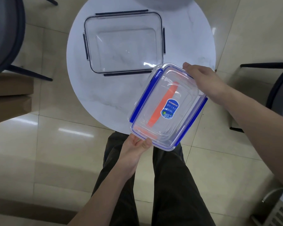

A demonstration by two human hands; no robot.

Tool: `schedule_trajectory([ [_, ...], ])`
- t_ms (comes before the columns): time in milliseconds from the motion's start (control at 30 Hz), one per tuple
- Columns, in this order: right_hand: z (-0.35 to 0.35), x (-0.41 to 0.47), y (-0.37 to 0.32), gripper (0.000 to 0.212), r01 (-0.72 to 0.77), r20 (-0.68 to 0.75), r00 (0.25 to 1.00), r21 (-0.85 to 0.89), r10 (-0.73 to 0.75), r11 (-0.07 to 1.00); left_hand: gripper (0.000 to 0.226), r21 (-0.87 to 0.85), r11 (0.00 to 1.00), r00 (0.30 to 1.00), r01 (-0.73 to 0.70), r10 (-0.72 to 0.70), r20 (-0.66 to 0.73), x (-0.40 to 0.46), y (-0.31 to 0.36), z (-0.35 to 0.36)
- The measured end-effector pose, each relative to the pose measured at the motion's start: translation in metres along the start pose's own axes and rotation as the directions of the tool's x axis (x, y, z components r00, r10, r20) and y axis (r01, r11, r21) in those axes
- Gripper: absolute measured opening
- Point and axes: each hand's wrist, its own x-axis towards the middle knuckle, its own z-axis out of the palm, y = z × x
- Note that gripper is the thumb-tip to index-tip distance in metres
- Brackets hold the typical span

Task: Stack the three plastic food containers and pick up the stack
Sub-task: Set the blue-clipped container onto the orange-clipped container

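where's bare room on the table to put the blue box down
Bare top lies left of the blue-clipped container, between the dark-clipped container and the round table's near-left rim. The far half is crowded by that big container; both hands hold the blue one.

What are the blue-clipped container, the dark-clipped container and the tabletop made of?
Blue-clipped container: clear glossy plastic; the orange parts inside show through, and its clips look opaque. Dark-clipped container: clear plastic, maybe glass; the table shows through, with highlights. Round table: white with grey veins, marble or marble-look, smooth.

Bright, even overhead light, wide-angle view.
Glare streaks the glossy floor tiles [75,131] and clear container [123,44]; edges bow outward, corners slightly soft.
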Motion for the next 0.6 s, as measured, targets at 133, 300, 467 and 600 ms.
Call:
schedule_trajectory([
  [133,0.000,-0.013,-0.004,0.043,-0.001,-0.018,1.000,0.012,0.002,1.000,0.086,0.000,0.999,0.999,-0.048,0.048,0.008,-0.013,0.009,-0.008],
  [300,0.000,-0.033,-0.011,0.048,0.007,-0.019,1.000,0.055,-0.006,0.998,0.093,0.000,0.994,0.994,-0.107,0.107,0.015,-0.027,0.034,-0.021],
  [467,0.002,-0.056,-0.021,0.057,0.015,-0.007,1.000,0.063,-0.014,0.998,0.083,0.025,0.992,0.992,-0.125,0.126,-0.004,-0.036,0.060,-0.039],
  [600,0.005,-0.072,-0.027,0.058,0.005,-0.005,1.000,0.057,-0.005,0.998,0.088,0.044,0.991,0.992,-0.124,0.124,-0.014,-0.043,0.079,-0.049],
])
